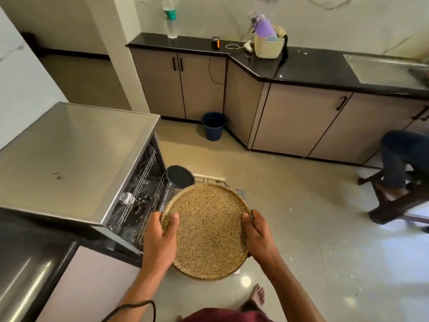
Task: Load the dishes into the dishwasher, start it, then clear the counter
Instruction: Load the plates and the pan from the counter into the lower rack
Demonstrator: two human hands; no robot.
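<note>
A large round speckled tan plate [206, 231] is held level in front of me, above the pulled-out lower rack [210, 178] of the open dishwasher [137, 182]. My left hand [160, 238] grips its left rim with the thumb on top. My right hand [257, 235] grips its right rim the same way. A dark round pan [180, 176] stands in the rack just beyond the plate. The plate hides most of the rack. A small white item [127, 198] sits inside the dishwasher.
The dishwasher's steel top [69, 154] lies to my left. A blue bin [213, 125] stands by the cabinets. On the black counter [301, 68] are a cream basket [267, 46] with a purple bottle and a clear water bottle [170, 17]. A seated person [399, 156] is at right.
</note>
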